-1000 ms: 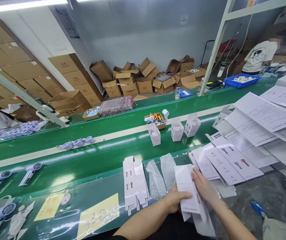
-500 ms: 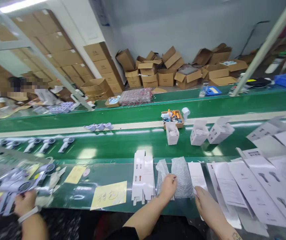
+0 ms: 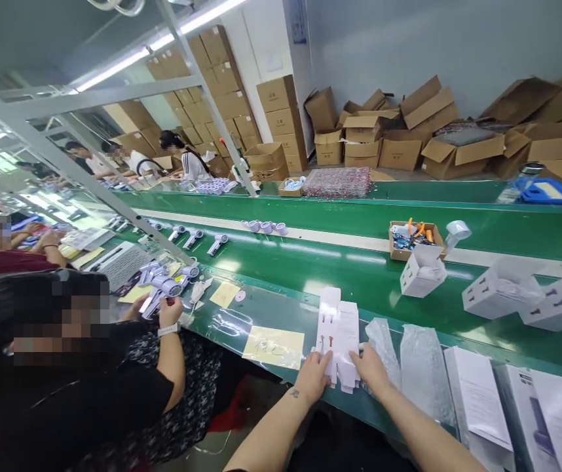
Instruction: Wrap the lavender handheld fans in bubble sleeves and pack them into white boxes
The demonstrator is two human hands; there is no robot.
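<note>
Bunch of open cardboard boxes [image 3: 400, 153] piled along the grey wall [image 3: 399, 52], taller carton stack [image 3: 281, 122] beside them, blue tray [image 3: 549, 191] by a clear bottle [image 3: 515, 188], plus a person in striped sleeves [image 3: 195, 165] off left

My flat white cartons [image 3: 347, 324] lie in a small pile on the bench [image 3: 276, 307], flaps toward me, my hands touching both sides; small dark and red pictures mark the left panel.

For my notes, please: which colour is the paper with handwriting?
The paper with handwriting is pale yellow, best seen in the head view.
</note>
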